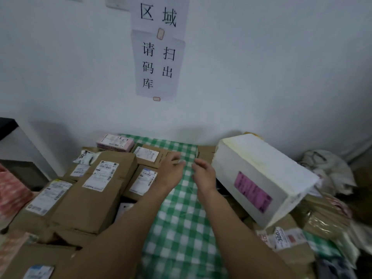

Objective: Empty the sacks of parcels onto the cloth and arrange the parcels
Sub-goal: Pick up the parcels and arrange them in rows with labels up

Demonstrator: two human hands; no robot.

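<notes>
**A:** What takes up the most room?

**B:** The green-and-white checked cloth. It is spread up to the wall, with a bare strip running down its middle. Parcels lie along both sides of that strip.

**A:** And the biggest parcel?

**B:** A white foam box with a purple label. It is closed and tilted, resting on the packets at the right. What it holds cannot be seen.

**A:** The left side?

**B:** Brown cardboard parcels, taped shut with their white shipping labels facing up. They are packed edge to edge and some overlap.

**A:** Any sack?

**B:** A crumpled white sack lies at the far right, beyond the foam box. It is too blurred to tell whether anything is inside.

**A:** The hands?

**B:** Both hover over the bare strip, close together but apart. The left hand has its fingers stretched forward and loose. The right hand has its fingers gently curved. Neither holds anything.

**A:** Smaller things?

**B:** A pink carton with a white label sits at the back by the wall, at the cloth's far left corner. A small white packet marked 300 lies in front of the foam box.
</notes>
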